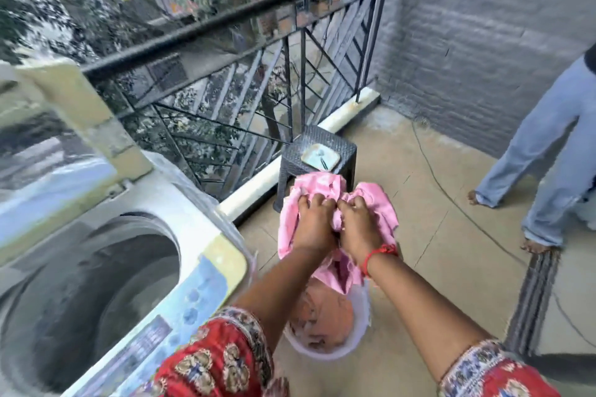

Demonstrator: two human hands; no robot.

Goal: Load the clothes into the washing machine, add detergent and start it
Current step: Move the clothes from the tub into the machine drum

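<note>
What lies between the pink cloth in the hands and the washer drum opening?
In the head view, only the washer's control panel lies between the pink cloth and the drum opening.

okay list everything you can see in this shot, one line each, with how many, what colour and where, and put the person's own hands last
washing machine: one, white, lid up, left
pink cloth: one, pink, above the bucket
bucket: one, pale pink, floor, holding more clothes
stool: one, dark grey, by the railing
tray: one, pale blue, on the stool
railing: one, black, balcony edge
mat: one, grey striped, right floor
second person: one, light blue jeans, far right
left hand: one, gripping the pink cloth
right hand: one, red thread at wrist, gripping the pink cloth
</note>
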